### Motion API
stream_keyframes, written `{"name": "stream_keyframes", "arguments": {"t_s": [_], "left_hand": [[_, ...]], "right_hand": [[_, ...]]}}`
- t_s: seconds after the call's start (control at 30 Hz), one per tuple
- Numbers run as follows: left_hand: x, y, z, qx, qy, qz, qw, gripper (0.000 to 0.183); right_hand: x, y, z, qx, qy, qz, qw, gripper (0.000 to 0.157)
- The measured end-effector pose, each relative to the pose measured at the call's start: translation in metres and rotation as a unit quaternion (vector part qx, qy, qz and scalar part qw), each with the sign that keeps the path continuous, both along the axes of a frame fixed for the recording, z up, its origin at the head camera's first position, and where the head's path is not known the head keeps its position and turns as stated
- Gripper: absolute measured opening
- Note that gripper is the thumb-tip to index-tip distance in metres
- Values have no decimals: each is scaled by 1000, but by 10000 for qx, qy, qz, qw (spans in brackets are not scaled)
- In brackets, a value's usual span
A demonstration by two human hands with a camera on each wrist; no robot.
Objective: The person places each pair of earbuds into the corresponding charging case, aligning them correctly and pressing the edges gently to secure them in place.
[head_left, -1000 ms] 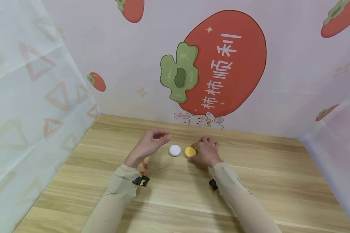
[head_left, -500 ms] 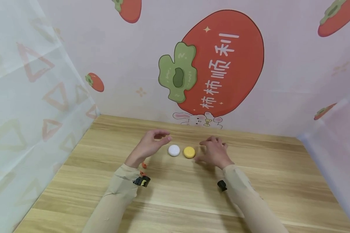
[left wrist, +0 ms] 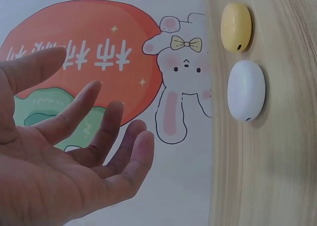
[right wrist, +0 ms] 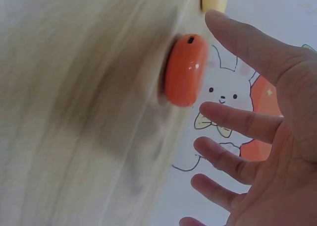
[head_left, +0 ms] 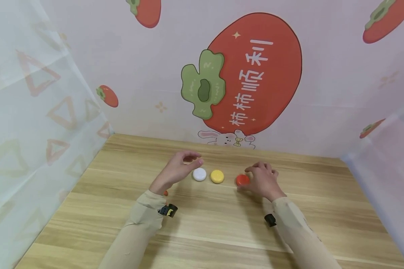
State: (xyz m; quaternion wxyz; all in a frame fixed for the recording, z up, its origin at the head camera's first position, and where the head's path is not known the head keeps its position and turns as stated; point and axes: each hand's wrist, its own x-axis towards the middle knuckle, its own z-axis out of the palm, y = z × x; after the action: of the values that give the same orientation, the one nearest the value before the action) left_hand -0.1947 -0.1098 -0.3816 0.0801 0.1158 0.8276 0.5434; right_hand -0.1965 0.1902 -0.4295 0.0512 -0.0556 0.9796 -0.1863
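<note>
Right hand, fingers extended, straddles rounded glossy red disc: apparently positioning; next likely calls for gentle pinch. Left hand, relaxed, near rounded glossy white disc.

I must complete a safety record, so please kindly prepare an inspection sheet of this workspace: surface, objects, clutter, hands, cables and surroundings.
Surface: table with a wood-grain top.
Objects: white disc, yellow disc and red disc on the table; wider gap before the red one.
Clutter: small orange piece beside the left wrist, partly hidden.
Left hand: holds nothing, near the white disc.
Right hand: beside the red disc, fingers spread; no contact seen.
Cables: nothing seen.
Surroundings: back wall printed with red fruit and a rabbit.
</note>
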Motion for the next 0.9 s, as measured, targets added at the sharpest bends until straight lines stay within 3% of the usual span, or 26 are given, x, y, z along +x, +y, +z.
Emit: {"name": "stream_keyframes", "arguments": {"t_s": [0.33,0.73,0.9], "left_hand": [[3,13,-3,331,96,31,9994,30],[9,36,-5,414,446,-229,9979,25],[10,45,-10,376,342,-331,9982,26]], "right_hand": [[2,3,-6,52,-23,-6,10000,67],[3,4,-11,-185,93,-64,9998,53],[5,6,-8,-307,282,-127,9990,55]]}}
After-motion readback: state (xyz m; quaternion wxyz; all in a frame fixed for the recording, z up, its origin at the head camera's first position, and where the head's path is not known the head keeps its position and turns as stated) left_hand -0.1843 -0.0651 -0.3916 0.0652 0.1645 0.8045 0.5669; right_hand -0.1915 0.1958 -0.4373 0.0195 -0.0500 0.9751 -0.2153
